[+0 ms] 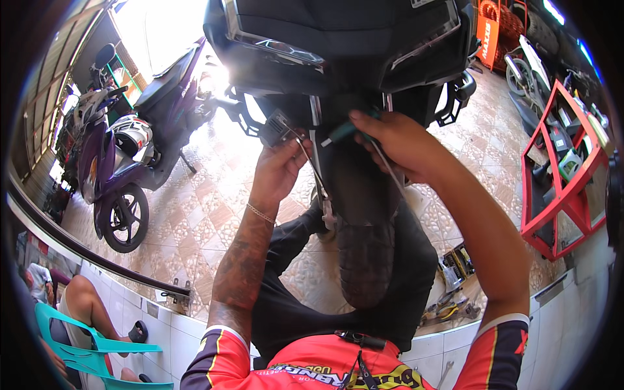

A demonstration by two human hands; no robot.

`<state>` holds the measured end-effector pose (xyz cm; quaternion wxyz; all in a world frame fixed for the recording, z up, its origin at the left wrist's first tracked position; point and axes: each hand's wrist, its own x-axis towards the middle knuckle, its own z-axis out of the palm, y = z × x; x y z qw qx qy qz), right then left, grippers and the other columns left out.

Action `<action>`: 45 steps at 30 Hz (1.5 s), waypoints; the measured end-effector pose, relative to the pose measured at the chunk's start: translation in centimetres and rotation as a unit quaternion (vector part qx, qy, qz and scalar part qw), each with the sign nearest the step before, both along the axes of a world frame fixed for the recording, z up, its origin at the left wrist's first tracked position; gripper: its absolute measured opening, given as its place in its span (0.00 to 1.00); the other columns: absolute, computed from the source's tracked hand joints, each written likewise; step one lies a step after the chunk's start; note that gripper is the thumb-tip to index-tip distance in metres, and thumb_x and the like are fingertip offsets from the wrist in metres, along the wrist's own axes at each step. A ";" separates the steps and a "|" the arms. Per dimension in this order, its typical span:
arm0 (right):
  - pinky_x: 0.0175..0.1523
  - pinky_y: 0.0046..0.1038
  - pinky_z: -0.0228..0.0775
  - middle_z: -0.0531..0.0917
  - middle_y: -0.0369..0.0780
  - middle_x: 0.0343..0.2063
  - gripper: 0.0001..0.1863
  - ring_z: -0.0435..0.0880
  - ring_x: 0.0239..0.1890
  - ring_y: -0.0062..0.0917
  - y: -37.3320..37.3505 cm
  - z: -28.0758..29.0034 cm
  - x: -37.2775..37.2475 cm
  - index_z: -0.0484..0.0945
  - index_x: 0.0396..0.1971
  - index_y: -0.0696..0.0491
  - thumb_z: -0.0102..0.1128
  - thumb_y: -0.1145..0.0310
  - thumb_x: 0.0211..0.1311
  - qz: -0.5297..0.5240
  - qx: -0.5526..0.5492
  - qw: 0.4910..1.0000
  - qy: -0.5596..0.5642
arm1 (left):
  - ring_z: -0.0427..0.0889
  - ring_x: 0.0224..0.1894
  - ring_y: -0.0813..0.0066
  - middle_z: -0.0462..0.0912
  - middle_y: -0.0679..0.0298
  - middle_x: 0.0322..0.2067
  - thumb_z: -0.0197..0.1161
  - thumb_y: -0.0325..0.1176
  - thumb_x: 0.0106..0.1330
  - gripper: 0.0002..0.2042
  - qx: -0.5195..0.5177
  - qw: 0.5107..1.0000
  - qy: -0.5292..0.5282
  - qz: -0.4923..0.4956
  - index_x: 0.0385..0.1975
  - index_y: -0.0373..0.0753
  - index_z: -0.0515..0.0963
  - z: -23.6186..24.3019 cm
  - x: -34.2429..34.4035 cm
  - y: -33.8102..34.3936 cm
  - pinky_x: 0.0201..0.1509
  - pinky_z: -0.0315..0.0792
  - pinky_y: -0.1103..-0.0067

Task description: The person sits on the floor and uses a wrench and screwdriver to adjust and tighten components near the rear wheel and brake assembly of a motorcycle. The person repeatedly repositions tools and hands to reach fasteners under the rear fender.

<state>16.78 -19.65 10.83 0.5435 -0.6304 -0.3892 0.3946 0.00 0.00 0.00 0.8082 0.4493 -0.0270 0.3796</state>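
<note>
My left hand (283, 166) is closed on a small grey block-like part (276, 128), with a thin shiny rod or cable (315, 169) running down from it. My right hand (387, 140) grips a green-handled tool (343, 133), its pale tip pointing left toward the part; another thin metal strip hangs below those fingers. Both hands are in front of the black motorbike front (338, 39), over its front fender (351, 195) and tyre (364, 266), which sits between my legs.
A purple scooter (156, 110) stands left. A seated person's leg (91, 299) shows beside a teal chair (65, 325). At right are a red frame rack (552, 234) and more motorbikes (523, 71); hand tools (448, 305) lie on the floor by my right leg.
</note>
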 end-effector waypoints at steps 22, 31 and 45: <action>0.15 0.14 0.51 0.71 0.29 0.19 0.19 0.61 0.13 0.09 7.4 0.3 -0.6 0.76 0.30 0.53 0.61 0.51 0.67 -0.028 -0.057 0.995 0.077 | 0.84 0.46 0.67 0.81 0.56 0.46 0.56 0.21 0.71 0.13 -0.011 1.000 -0.013 -0.013 0.54 0.31 0.72 0.2 -0.5 0.5 0.50 0.83 0.73; 0.15 0.14 0.51 0.71 0.29 0.19 0.19 0.61 0.13 0.09 7.0 0.4 -1.0 0.76 0.29 0.52 0.60 0.50 0.67 -0.043 -0.069 0.994 0.075 | 0.84 0.46 0.66 0.80 0.55 0.50 0.55 0.20 0.71 0.14 -0.015 0.999 -0.018 -0.027 0.55 0.33 0.71 0.2 -0.6 0.5 0.51 0.82 0.72; 0.16 0.15 0.51 0.67 0.27 0.16 0.24 0.61 0.13 0.08 6.7 -1.1 -1.2 0.74 0.28 0.51 0.63 0.43 0.63 -0.016 -0.031 0.998 0.045 | 0.83 0.47 0.68 0.79 0.56 0.51 0.55 0.20 0.71 0.14 -0.024 0.998 -0.044 -0.047 0.55 0.35 0.71 -0.2 -0.9 0.3 0.52 0.81 0.72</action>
